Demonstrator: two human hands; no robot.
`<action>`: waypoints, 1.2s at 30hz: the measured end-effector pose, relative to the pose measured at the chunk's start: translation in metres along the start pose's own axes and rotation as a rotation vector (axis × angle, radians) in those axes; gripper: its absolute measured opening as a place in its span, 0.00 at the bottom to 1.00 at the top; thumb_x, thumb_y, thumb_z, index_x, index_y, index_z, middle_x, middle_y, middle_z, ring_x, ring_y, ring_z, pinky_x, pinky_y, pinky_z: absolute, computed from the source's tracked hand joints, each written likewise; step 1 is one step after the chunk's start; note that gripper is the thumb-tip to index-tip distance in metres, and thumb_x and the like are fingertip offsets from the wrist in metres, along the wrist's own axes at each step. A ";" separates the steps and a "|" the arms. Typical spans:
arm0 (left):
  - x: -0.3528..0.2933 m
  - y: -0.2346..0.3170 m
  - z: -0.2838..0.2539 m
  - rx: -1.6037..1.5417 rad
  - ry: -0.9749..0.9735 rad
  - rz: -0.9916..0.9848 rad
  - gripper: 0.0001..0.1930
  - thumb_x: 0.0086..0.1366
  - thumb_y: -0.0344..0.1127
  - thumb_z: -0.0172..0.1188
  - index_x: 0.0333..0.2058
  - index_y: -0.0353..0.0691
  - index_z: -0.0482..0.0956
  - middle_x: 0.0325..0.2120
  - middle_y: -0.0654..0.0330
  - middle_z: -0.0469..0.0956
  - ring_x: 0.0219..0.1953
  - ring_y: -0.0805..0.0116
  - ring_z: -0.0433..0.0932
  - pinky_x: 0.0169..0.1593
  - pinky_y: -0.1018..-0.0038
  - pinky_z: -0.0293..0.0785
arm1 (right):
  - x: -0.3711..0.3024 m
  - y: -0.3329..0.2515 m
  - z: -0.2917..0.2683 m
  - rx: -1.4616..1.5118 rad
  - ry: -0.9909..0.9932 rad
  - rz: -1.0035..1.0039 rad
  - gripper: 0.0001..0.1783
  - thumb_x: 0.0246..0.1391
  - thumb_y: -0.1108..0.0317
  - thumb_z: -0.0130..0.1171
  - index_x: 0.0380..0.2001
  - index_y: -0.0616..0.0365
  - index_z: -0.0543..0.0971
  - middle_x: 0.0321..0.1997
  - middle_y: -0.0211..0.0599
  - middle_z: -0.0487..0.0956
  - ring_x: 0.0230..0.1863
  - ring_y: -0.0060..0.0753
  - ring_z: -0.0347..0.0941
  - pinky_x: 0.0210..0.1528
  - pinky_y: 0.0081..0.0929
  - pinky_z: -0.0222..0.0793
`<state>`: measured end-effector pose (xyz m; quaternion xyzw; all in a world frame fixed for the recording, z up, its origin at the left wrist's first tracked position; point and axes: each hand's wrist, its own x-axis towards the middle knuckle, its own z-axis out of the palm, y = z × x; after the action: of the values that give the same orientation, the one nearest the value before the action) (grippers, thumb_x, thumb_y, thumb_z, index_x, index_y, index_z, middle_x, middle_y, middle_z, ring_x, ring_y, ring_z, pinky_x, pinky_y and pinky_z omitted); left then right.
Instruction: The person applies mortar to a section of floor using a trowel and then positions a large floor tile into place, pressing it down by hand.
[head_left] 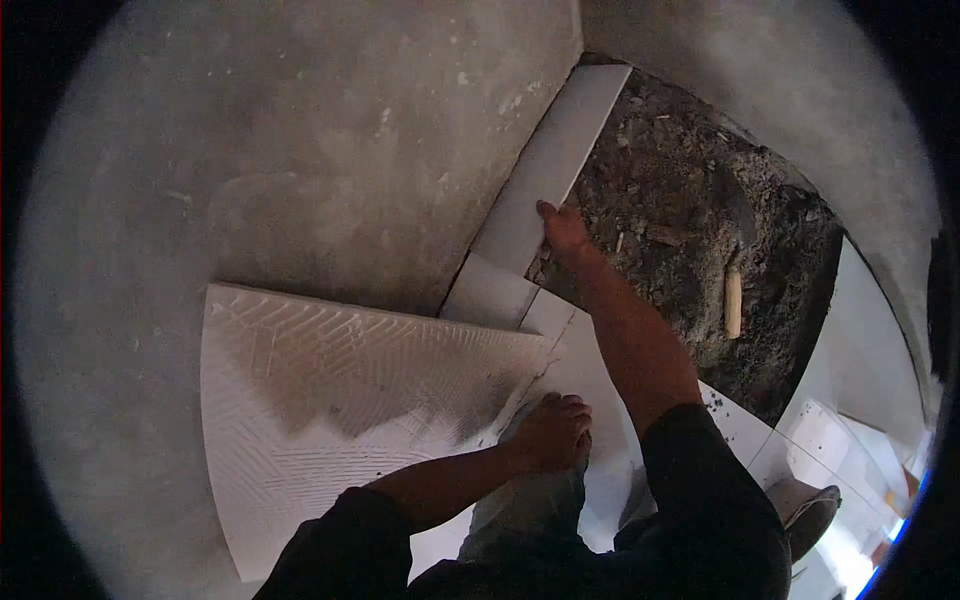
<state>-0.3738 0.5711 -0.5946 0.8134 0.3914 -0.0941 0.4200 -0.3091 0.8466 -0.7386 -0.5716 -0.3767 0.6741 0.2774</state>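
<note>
rubble [690,190] beside narrow tile [550,155] bears wood piece [733,302]; ridged tile [330,410] masks lower wall [350,215].

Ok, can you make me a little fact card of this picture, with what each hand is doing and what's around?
Right hand: at the edge of the narrow white strip
Left hand: on the person's own trouser leg, fingers curled
Strip's place: along the foot of the grey wall
Left side: large tile, ridged face showing
Right of the strip: rough dark ground, with a pale stick-like piece on it
</note>
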 end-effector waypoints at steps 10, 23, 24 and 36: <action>-0.008 -0.002 0.001 0.047 0.158 0.141 0.15 0.55 0.37 0.52 0.38 0.34 0.77 0.47 0.47 0.74 0.50 0.52 0.72 0.57 0.57 0.64 | -0.070 0.017 0.000 -0.304 0.151 -0.397 0.26 0.59 0.56 0.47 0.46 0.74 0.73 0.46 0.64 0.75 0.49 0.63 0.72 0.49 0.43 0.68; 0.203 -0.018 -0.259 0.210 0.688 -0.463 0.23 0.59 0.39 0.60 0.50 0.33 0.69 0.45 0.44 0.74 0.48 0.46 0.75 0.50 0.57 0.72 | -0.120 -0.044 0.063 -0.335 0.072 -0.242 0.33 0.59 0.55 0.53 0.56 0.72 0.59 0.58 0.64 0.60 0.59 0.55 0.63 0.53 0.43 0.69; 0.214 -0.034 -0.261 0.333 0.554 -0.462 0.25 0.58 0.39 0.60 0.51 0.32 0.68 0.47 0.42 0.73 0.49 0.46 0.75 0.51 0.57 0.73 | -0.126 -0.053 0.067 -0.568 0.097 -0.261 0.36 0.58 0.56 0.55 0.58 0.74 0.55 0.57 0.66 0.60 0.58 0.59 0.62 0.53 0.44 0.70; 0.238 -0.124 -0.297 0.603 0.317 -0.660 0.19 0.60 0.34 0.58 0.49 0.33 0.71 0.47 0.42 0.74 0.51 0.46 0.74 0.53 0.57 0.73 | -0.158 -0.058 0.050 -0.315 -0.111 -0.244 0.38 0.58 0.60 0.51 0.62 0.74 0.52 0.63 0.66 0.53 0.56 0.63 0.65 0.55 0.42 0.70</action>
<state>-0.3540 0.9713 -0.5977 0.7355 0.6435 -0.2067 0.0481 -0.3308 0.7427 -0.5993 -0.5200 -0.5586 0.5988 0.2431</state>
